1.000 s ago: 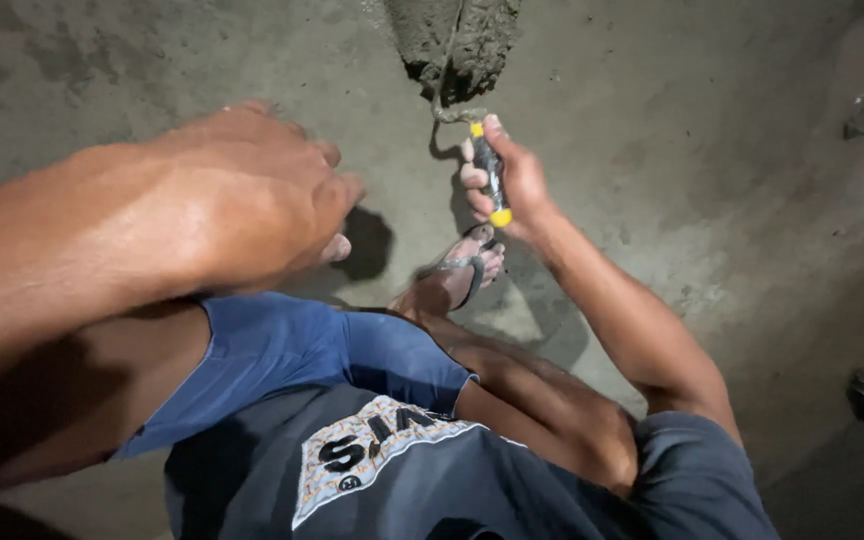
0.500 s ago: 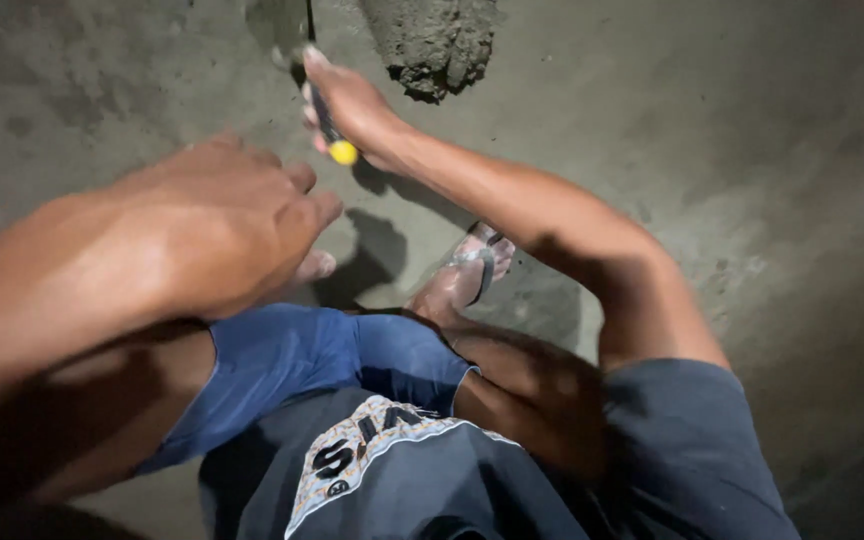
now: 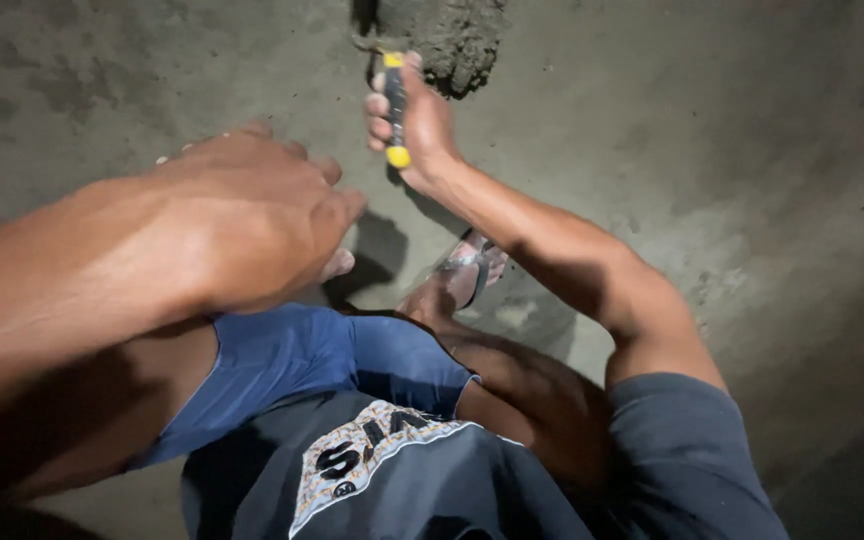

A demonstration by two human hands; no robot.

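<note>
Fingers (image 3: 380, 105) of your right hand (image 3: 422, 125) are clenched round a trowel handle (image 3: 395, 100), black with yellow at both ends, and the grip looks firm all the way down. Just past the top of that handle sits a heap of wet grey mortar (image 3: 447, 40) on the concrete floor (image 3: 702, 170); the blade end is at the heap's near edge, though shadow hides how far in it sits. Keep your wrist straight, I'd say, and let the forearm do the pushing, because a bent wrist against heavy mix tires fast.

Your left hand (image 3: 252, 215) hangs above your knee, knuckles up, fingers curled loosely downward and holding nothing that shows. Planting it on the thigh would steady your squat.

Below the right forearm your foot in a sandal (image 3: 467, 265) stands on the floor, near the line between you and the heap, so mind any mix sliding back towards it. Blue shorts (image 3: 322, 365) and the dark grey shirt (image 3: 432, 480) fill the bottom of the view.
</note>
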